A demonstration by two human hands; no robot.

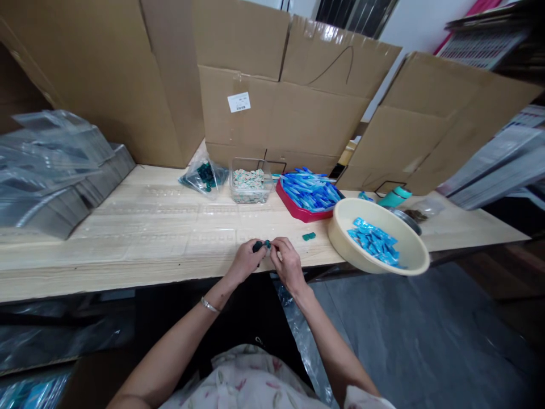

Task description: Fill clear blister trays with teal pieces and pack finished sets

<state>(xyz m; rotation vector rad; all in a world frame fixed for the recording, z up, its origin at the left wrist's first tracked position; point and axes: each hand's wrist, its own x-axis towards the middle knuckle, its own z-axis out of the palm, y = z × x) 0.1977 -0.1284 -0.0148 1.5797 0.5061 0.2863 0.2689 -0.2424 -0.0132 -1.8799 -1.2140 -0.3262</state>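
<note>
Pinching what, were the left hand (244,261) and right hand (290,264)?

A small dark teal piece (260,246), fingertips pressed together on it, low centre of the frame, over the counter (128,238).

What could have gone wrong?

It could have slipped. The cream bowl (340,241), right of centre, jutted past the counter, tilted; a nudge could have spilled its blue packets (374,244).

A long pale wood-grain table (128,227) runs across the room, with 3 opened cardboard cartons (281,113) propped upright along its back edge. Above them show a white wall (419,45) and a dark window (353,17); grey flooring (417,329) spreads below the table.
</note>
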